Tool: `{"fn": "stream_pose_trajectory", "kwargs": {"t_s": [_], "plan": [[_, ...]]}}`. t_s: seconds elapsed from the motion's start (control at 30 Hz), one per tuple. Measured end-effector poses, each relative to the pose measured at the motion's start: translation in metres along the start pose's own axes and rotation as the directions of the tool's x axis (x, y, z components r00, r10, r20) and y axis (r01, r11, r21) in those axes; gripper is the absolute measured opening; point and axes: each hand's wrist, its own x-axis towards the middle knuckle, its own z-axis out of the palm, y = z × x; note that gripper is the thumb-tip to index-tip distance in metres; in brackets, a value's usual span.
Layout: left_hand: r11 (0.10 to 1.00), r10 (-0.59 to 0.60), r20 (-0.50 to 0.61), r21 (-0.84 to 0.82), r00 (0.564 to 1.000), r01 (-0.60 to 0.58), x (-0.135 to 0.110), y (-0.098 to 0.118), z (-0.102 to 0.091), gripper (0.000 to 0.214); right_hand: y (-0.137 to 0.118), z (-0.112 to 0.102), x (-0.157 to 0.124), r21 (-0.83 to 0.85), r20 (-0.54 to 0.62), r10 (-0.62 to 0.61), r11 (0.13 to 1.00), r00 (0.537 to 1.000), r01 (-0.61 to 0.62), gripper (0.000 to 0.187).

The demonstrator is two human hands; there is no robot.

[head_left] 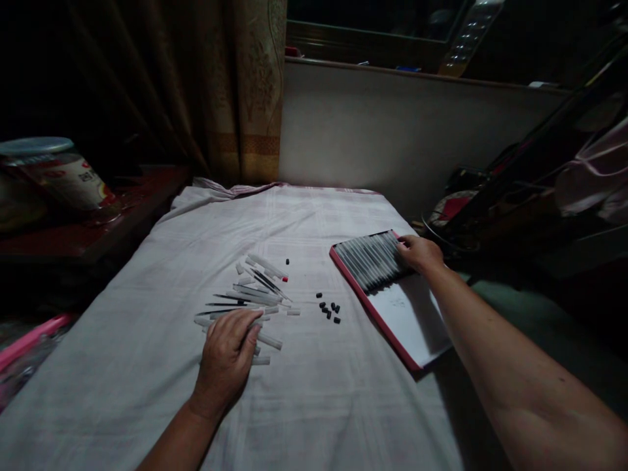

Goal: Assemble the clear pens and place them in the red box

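My left hand [226,356] lies palm down on a loose pile of clear pen barrels and refills [255,291] spread on a white cloth; its fingers are stretched flat over several barrels. My right hand [418,252] reaches to a red-edged tray [411,320] and its fingertips rest on the right end of a neat row of pens [371,261] lined up at the tray's far end. Its fingers are curled against the row. Several small black caps [329,310] lie on the cloth between pile and tray.
The white cloth [147,366] covers a table running back to a pale wall. A tin with a lid [59,173] stands on a dark wooden surface at left. A curtain hangs behind. Dark clutter fills the right side; something pink [29,337] lies at the left edge.
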Motion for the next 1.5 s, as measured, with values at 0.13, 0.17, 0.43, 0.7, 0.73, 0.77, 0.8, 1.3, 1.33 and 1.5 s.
{"fn": "stream_pose_trajectory", "kwargs": {"t_s": [0.13, 0.17, 0.43, 0.7, 0.73, 0.77, 0.8, 1.3, 1.33, 1.5], "plan": [[1.0, -0.015, 0.017, -0.003, 1.0, 0.015, -0.001, -0.002, 0.001, 0.023, -0.004, 0.011, 0.015, -0.028, 0.01, -0.01, 1.0, 1.0, 0.01, 0.041], [1.0, -0.016, 0.019, -0.004, 1.0, 0.016, -0.001, -0.002, 0.001, 0.023, -0.005, 0.013, 0.018, -0.032, 0.014, -0.013, 0.999, 1.0, 0.013, 0.041], [1.0, -0.013, 0.034, -0.015, 0.999, 0.014, -0.002, -0.003, 0.002, 0.022, -0.003, 0.024, 0.015, -0.065, 0.018, -0.009, 0.998, 1.0, 0.01, 0.037], [1.0, -0.015, 0.013, -0.012, 1.0, 0.015, -0.001, -0.003, 0.004, 0.022, -0.008, 0.008, 0.003, -0.058, -0.002, -0.014, 0.998, 1.0, 0.014, 0.037], [1.0, -0.022, 0.018, -0.014, 1.0, 0.022, -0.002, -0.003, 0.004, 0.022, -0.011, 0.006, -0.001, -0.052, -0.009, -0.024, 0.998, 1.0, 0.024, 0.038], [0.999, -0.027, 0.024, -0.016, 0.999, 0.028, -0.002, -0.003, 0.005, 0.022, -0.015, 0.003, -0.005, -0.048, -0.017, -0.037, 0.998, 0.999, 0.036, 0.039], [0.999, -0.032, 0.028, -0.018, 0.999, 0.032, -0.002, -0.004, 0.005, 0.023, -0.02, 0.001, -0.01, -0.038, -0.03, -0.054, 0.998, 0.998, 0.053, 0.039], [0.982, -0.123, -0.089, -0.155, 0.988, 0.108, -0.003, -0.008, 0.004, 0.027, -0.171, 0.002, -0.146, 0.209, 0.1, -0.524, 0.842, 0.846, 0.497, 0.03], [0.981, -0.125, -0.094, -0.158, 0.988, 0.11, -0.003, -0.009, 0.004, 0.027, -0.18, 0.006, -0.147, 0.205, 0.109, -0.508, 0.853, 0.855, 0.48, 0.032], [0.979, -0.125, -0.102, -0.172, 0.987, 0.106, -0.001, -0.007, 0.004, 0.027, -0.217, 0.022, -0.143, 0.186, 0.163, -0.432, 0.897, 0.887, 0.402, 0.033]]}}
